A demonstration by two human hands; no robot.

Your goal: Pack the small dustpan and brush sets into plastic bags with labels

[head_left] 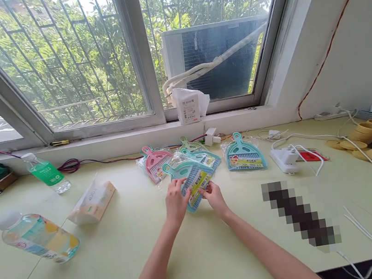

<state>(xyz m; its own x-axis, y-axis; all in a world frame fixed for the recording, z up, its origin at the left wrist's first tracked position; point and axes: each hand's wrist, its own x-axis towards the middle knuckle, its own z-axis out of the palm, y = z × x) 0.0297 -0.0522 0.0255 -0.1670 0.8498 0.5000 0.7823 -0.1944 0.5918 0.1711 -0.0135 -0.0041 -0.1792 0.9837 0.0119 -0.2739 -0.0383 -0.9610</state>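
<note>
Just two bare arms here, so the look's pretty simple. The left hand (175, 201) and right hand (215, 199) are bare, with slim fingers; the nails are too small to make out tbh. Wrists are bare and narrow too. Left forearm (152, 263) and right forearm (261, 247) are slender and smooth-looking, uncovered all the way down to the desk's (205, 267) front edge, getting wider toward it.

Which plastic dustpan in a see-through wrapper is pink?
The pink plastic dustpan is the leftmost one, beyond the left hand; the other dustpans look green or blue-green.
</note>
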